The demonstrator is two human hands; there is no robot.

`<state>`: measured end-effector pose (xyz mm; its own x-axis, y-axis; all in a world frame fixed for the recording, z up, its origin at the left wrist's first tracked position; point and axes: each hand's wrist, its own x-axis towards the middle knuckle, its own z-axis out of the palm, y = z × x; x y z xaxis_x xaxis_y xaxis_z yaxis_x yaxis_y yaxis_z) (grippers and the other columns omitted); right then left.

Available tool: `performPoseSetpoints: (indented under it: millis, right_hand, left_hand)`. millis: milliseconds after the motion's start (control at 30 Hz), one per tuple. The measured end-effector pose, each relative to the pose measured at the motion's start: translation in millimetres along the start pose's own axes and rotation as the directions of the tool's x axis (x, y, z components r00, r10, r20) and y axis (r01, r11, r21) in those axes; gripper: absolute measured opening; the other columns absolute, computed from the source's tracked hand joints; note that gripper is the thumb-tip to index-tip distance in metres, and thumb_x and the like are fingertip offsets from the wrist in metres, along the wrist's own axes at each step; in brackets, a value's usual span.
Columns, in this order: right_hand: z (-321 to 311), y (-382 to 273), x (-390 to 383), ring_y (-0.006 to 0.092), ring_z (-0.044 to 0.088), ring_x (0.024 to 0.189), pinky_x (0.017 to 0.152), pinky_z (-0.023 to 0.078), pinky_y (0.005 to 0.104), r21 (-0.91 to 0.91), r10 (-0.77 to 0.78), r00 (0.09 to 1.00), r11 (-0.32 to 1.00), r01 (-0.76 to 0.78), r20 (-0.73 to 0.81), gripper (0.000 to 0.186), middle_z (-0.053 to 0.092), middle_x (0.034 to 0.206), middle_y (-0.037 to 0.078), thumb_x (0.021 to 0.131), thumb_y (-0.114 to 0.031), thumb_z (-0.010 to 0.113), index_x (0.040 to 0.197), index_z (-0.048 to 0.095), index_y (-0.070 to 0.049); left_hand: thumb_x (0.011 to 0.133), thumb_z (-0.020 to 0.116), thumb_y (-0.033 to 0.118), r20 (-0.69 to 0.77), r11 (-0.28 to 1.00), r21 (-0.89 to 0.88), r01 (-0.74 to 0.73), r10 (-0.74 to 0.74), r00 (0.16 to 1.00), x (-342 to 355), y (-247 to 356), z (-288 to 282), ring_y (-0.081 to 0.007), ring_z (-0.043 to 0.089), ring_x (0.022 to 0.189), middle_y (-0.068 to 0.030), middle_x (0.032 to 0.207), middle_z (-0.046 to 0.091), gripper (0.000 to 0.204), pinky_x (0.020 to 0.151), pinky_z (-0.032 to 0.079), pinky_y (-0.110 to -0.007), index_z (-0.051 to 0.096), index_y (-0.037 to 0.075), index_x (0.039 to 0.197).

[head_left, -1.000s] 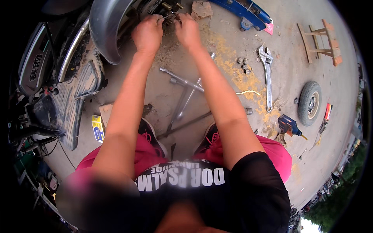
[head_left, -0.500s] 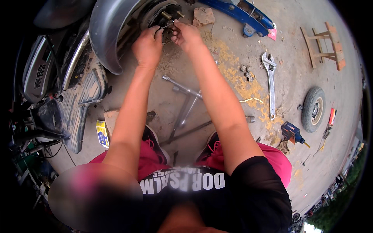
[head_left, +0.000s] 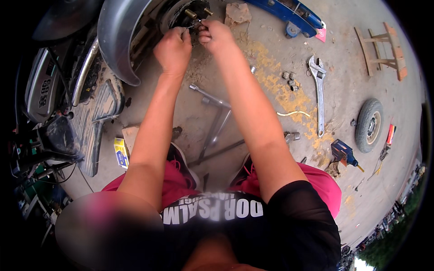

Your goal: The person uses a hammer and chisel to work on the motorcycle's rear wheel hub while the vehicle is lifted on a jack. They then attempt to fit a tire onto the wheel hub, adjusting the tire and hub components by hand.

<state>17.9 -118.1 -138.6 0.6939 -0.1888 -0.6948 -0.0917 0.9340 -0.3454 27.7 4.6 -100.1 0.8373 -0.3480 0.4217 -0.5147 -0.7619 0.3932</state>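
Observation:
Both arms reach forward to a dirty dark wheel hub [head_left: 171,17] under the vehicle's grey fender [head_left: 120,40]. Brass-coloured studs [head_left: 191,14] stick out of the hub just beyond my fingers. My left hand [head_left: 172,50] is closed, thumb and forefinger pinched at a thin metal bit too small to name. Close beside it, my right hand [head_left: 215,37] has its fingers curled and pinched around a small dark metal piece in front of the hub. The two sets of fingertips nearly meet. Fingers hide most of what they hold.
A cross-shaped lug wrench [head_left: 221,119] lies between my arms. To the right are an adjustable wrench [head_left: 320,97], several nuts [head_left: 289,79], a small wheel [head_left: 368,126] and a blue bottle [head_left: 342,151]. A blue jack [head_left: 289,16], stone [head_left: 237,14] and wooden stool [head_left: 384,49] lie farther off.
My view has shifted slightly, so the floor items on the right sit farther right. Both hands stay pinched at the hub, with only a small shift of the fingers.

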Motion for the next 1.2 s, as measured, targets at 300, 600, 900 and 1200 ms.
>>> performPoseSetpoints:
  millis: [300, 600, 900, 1200]
  right_hand:
    - [4, 0, -5, 0.0123, 0.037, 0.049, 0.039, 0.023, 0.0255, -0.049, -0.052, 0.997, 0.998, 0.05, -0.055, 0.012, 0.048, 0.069, 0.006, 0.089, -0.003, 0.054, 0.079, 0.049, -0.002]
    - [-4, -2, -4, 0.0115, 0.037, 0.05, 0.038, 0.024, 0.0252, -0.194, -0.112, 0.991, 0.973, 0.124, 0.073, 0.016, 0.049, 0.07, 0.006, 0.092, -0.011, 0.056, 0.081, 0.049, -0.001]
    - [-212, -77, -126, 0.026, 0.063, 0.067, 0.06, 0.051, 0.0378, -0.83, 0.36, 0.931, -0.537, 0.147, -0.068, 0.047, 0.066, 0.078, 0.017, 0.091, -0.039, 0.052, 0.084, 0.065, 0.005]
    - [-380, 41, -322, 0.0437, 0.062, 0.088, 0.079, 0.048, 0.0458, -0.858, -0.361, 0.894, -0.334, -0.391, -0.267, 0.038, 0.064, 0.089, 0.029, 0.078, -0.028, 0.068, 0.093, 0.059, 0.006]
  left_hand:
    - [0.078, 0.071, 0.018, -0.031, 0.979, -0.173, 0.107, -0.114, 0.993, -3, 1, 9, -0.0275, 0.068, 0.073, -0.0126, 0.08, 0.069, 0.015, 0.065, 0.051, -0.033, 0.072, 0.005, 0.085]
    - [0.083, 0.068, 0.02, 0.069, 0.965, -0.245, 0.096, -0.081, 0.994, 0, -9, 2, -0.0197, 0.066, 0.067, -0.0128, 0.076, 0.069, 0.022, 0.064, 0.05, -0.03, 0.072, 0.003, 0.095]
    - [0.088, 0.065, 0.025, 0.42, 0.854, -0.467, 0.23, -0.014, 0.907, -52, -22, -35, -0.0139, 0.047, 0.055, -0.0065, 0.06, 0.053, 0.03, 0.056, 0.043, -0.029, 0.067, 0.006, 0.111]
    - [0.082, 0.071, 0.034, 0.827, 0.997, -0.001, -0.072, 0.041, 0.56, -142, -51, -13, -0.0319, 0.061, 0.076, -0.0151, 0.081, 0.061, 0.034, 0.068, 0.049, -0.043, 0.061, 0.001, 0.085]
